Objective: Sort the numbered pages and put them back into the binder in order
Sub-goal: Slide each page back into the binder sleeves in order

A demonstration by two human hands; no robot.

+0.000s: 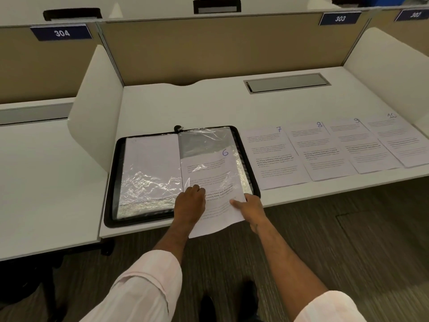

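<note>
A black binder [111,182] lies open on the white desk, with clear plastic sleeves on both sides. The page marked 6 [214,180] sits partway inside the right sleeve [204,140], its lower end sticking out over the desk's front edge. My left hand [189,203] rests with curled fingers on the sleeve's lower edge, at the page's left side. My right hand [251,209] pinches the page's lower right edge. Pages 7 [271,156], 8 [318,149], 9 [359,145] and 10 [397,138] lie in a row to the right of the binder.
White side dividers [97,112] and a tan back panel [220,49] box in the desk. A grey cable hatch [287,82] sits at the back right. Another desk stands to the left. Below the front edge is dark floor.
</note>
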